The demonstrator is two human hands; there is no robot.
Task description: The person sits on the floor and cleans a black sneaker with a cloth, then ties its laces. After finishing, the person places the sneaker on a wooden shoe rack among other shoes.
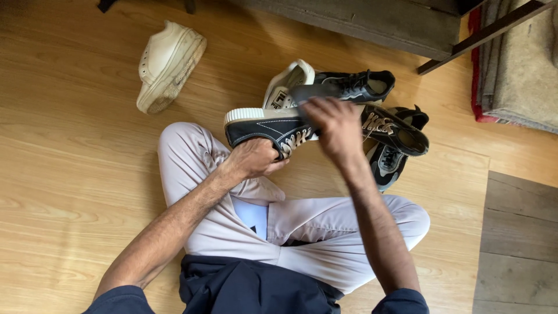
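Observation:
I sit cross-legged on a wooden floor. My left hand [254,157] grips the underside of a dark navy sneaker [264,126] with a white toe cap and cream laces, holding it just above my knee. My right hand [331,123] rests on top of the same sneaker near its laces and opening, fingers curled over it; the shoe's rear part is hidden behind this hand.
A white sneaker [165,63] lies on its side at the upper left. Behind the held shoe lie a pale sneaker [285,81], a black sneaker [354,84] and other dark shoes [398,136]. A dark bench [372,20] and folded blankets [517,64] sit along the top right.

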